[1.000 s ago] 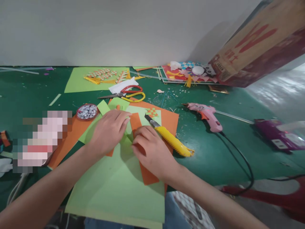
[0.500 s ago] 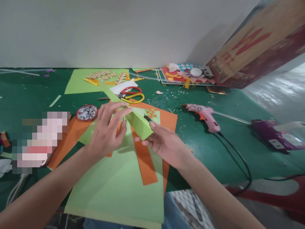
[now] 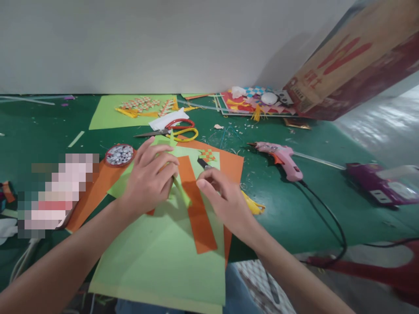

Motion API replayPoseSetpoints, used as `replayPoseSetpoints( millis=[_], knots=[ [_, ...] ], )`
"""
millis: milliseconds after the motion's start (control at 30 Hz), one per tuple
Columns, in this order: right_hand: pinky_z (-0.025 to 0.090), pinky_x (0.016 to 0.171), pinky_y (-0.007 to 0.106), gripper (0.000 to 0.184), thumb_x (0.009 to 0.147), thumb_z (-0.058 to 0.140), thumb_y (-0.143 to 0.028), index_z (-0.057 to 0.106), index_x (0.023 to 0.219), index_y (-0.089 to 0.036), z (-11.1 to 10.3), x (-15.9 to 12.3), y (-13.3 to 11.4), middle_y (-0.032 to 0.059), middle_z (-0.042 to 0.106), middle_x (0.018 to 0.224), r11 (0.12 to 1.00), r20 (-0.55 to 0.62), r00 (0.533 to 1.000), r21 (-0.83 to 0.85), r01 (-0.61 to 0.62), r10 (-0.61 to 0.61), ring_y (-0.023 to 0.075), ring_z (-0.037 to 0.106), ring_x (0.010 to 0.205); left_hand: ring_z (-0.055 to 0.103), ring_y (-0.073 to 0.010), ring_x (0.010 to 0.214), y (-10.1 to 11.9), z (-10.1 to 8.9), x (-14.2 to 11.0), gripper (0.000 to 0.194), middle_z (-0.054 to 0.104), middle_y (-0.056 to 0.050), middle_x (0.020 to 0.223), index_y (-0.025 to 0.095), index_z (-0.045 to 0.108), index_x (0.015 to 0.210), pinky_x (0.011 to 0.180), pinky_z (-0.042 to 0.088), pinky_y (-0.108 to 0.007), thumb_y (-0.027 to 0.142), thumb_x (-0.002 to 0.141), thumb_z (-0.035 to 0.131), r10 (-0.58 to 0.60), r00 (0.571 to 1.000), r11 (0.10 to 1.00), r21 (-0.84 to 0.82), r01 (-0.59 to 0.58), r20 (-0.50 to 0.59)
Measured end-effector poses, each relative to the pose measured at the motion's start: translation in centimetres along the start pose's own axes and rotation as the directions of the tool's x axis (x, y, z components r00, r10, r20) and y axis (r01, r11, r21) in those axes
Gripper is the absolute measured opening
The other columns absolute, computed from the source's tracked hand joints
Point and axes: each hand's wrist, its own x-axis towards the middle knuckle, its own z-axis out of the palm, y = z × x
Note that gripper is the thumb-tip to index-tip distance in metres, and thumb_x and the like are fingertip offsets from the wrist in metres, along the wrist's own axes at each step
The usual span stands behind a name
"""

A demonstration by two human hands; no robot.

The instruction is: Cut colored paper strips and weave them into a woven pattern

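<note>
My left hand [image 3: 150, 174] is closed around a light green paper strip [image 3: 183, 194], one end of which hangs out below the fingers. Its other end shows above the knuckles. To the right, my right hand [image 3: 225, 196] hovers with loosely curled fingers, the thumb a little apart from them, and no paper in it. A dark, slim tool [image 3: 203, 163] lies just beyond its fingertips, partly hidden. Under both hands are an orange paper strip [image 3: 201, 222] and large light green sheets [image 3: 157, 261]. A small woven orange-and-green piece [image 3: 207, 155] rests past the dark tool.
Scissors [image 3: 181, 131] with red and yellow handles lie ahead. A round dish of small beads or googly eyes [image 3: 119, 155] stands left. On the right are a pink glue gun [image 3: 281, 159] with a cord and a purple packet [image 3: 376, 183]. A paper bag [image 3: 353, 61] leans at back right.
My right hand has let go of the green strip and drawn slightly away. The strip has turned and dropped beneath my left hand. A yellow tassel now shows beside my right wrist.
</note>
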Motion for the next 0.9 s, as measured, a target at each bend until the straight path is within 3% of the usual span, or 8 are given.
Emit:
replayPoseSetpoints(
  millis=[67, 233, 333, 467, 533, 633, 767, 900],
  knots=[
    [0.041, 0.057, 0.025, 0.026, 0.086, 0.052, -0.044, 0.052, 0.075, -0.02, 0.2, -0.1, -0.1, 0.0018, 0.059, 0.073, 0.967, -0.077, 0.976, -0.173, 0.187, -0.202, 0.0131, 0.05, 0.062, 0.06, -0.0217, 0.106, -0.1, 0.1, -0.1, 0.028, 0.068, -0.001, 0.084, 0.024, 0.053, 0.068, 0.106, 0.04, -0.053, 0.007, 0.086, 0.04, 0.013, 1.0, 0.999, 0.04, -0.014, 0.026],
    [0.042, 0.063, 0.026, 0.026, 0.09, 0.049, -0.034, 0.049, 0.067, -0.02, 1.1, -0.3, 0.3, 0.0024, 0.057, 0.068, 0.836, 0.108, 0.908, -0.358, 0.416, -0.406, 0.0141, 0.052, 0.067, 0.059, -0.0219, 0.108, -0.1, 0.4, -0.1, 0.026, 0.066, -0.003, 0.089, 0.023, 0.054, 0.073, 0.104, 0.044, -0.049, 0.006, 0.085, 0.039, 0.058, 0.998, 0.997, 0.06, -0.058, 0.018],
    [0.036, 0.056, 0.024, 0.028, 0.088, 0.047, -0.022, 0.041, 0.06, -0.02, 1.0, -0.4, 0.5, -0.0005, 0.049, 0.06, 0.837, 0.038, 0.933, -0.431, 0.338, -0.358, 0.0116, 0.045, 0.056, 0.055, -0.0248, 0.115, -0.2, 0.3, -0.1, 0.021, 0.063, -0.009, 0.107, 0.022, 0.056, 0.095, 0.101, 0.045, -0.049, 0.008, 0.085, 0.045, 0.032, 0.999, 0.999, 0.033, -0.032, 0.007],
    [0.028, 0.048, 0.023, 0.034, 0.083, 0.051, -0.026, 0.03, 0.056, -0.021, -0.2, -0.8, 0.3, -0.0053, 0.032, 0.051, 0.919, -0.152, 0.974, -0.382, 0.101, -0.17, 0.0087, 0.03, 0.047, 0.054, -0.0276, 0.114, -0.4, 0.5, -0.2, 0.023, 0.059, -0.013, 0.114, 0.02, 0.05, 0.109, 0.097, 0.045, -0.049, 0.012, 0.087, 0.048, -0.107, 0.994, 0.992, 0.068, 0.108, -0.023],
    [0.027, 0.045, 0.022, 0.036, 0.083, 0.051, -0.03, 0.031, 0.054, -0.021, -0.8, -1.1, 0.3, -0.0057, 0.03, 0.049, 0.953, -0.192, 0.98, -0.303, -0.005, -0.056, 0.0084, 0.028, 0.046, 0.056, -0.0278, 0.11, -0.6, 0.7, -0.5, 0.018, 0.059, -0.013, 0.11, 0.019, 0.05, 0.105, 0.093, 0.047, -0.046, 0.013, 0.088, 0.045, -0.202, 0.977, 0.976, 0.097, 0.195, 0.072],
    [0.033, 0.045, 0.022, 0.022, 0.082, 0.051, -0.032, 0.053, 0.065, -0.019, -1.1, -1.8, 0.6, -0.0041, 0.041, 0.052, 0.979, -0.189, 0.979, -0.174, -0.107, 0.074, 0.0098, 0.04, 0.046, 0.059, -0.0265, 0.103, -0.6, 1.1, -0.8, 0.019, 0.06, -0.013, 0.109, 0.016, 0.051, 0.104, 0.084, 0.05, -0.04, 0.013, 0.089, 0.041, -0.308, 0.911, 0.95, 0.141, 0.279, 0.273],
    [0.043, 0.048, 0.023, 0.031, 0.081, 0.05, -0.027, 0.066, 0.106, -0.016, -0.7, -2.4, 1.1, -0.0043, 0.046, 0.055, 0.988, -0.19, 0.981, -0.139, -0.074, 0.047, 0.0111, 0.046, 0.048, 0.063, -0.022, 0.092, -0.3, 1.1, -0.7, 0.022, 0.062, -0.01, 0.105, 0.017, 0.053, 0.106, 0.073, 0.051, -0.032, 0.015, 0.091, 0.038, -0.339, 0.866, 0.941, 0.158, 0.3, 0.367],
    [0.04, 0.045, 0.021, 0.028, 0.083, 0.048, -0.022, 0.074, 0.092, -0.016, -0.3, -2.8, 0.8, -0.0013, 0.055, 0.054, 0.971, -0.146, 0.987, -0.235, 0.034, -0.069, 0.0093, 0.042, 0.044, 0.063, -0.0209, 0.092, 0.0, 0.8, -0.3, 0.023, 0.063, -0.01, 0.106, 0.016, 0.055, 0.105, 0.07, 0.05, -0.029, 0.016, 0.092, 0.036, -0.344, 0.848, 0.939, 0.142, 0.313, 0.403]
  ],
)
